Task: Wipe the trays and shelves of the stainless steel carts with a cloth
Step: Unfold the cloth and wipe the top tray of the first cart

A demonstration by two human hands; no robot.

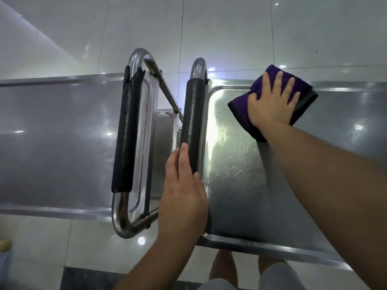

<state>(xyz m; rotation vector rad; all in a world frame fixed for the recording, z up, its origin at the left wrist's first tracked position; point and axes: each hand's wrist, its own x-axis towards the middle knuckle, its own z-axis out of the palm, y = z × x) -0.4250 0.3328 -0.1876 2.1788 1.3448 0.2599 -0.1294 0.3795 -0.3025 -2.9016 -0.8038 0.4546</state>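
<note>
Two stainless steel carts stand end to end, handles facing each other. My right hand point(272, 101) presses flat, fingers spread, on a folded purple cloth point(261, 88) at the far left corner of the right cart's top tray point(240, 174). My left hand point(184, 185) grips the near end of that cart's black padded handle point(193, 114), fingers curled round it. The left cart's top tray point(58, 139) lies bare, its own black padded handle point(127, 130) beside it.
A lower shelf point(164, 130) shows through the gap between the two handles. Glossy white floor tiles point(230, 28) surround the carts, with a dark strip point(90, 278) near my feet. My knees point(272, 275) are just below the right tray's near rim.
</note>
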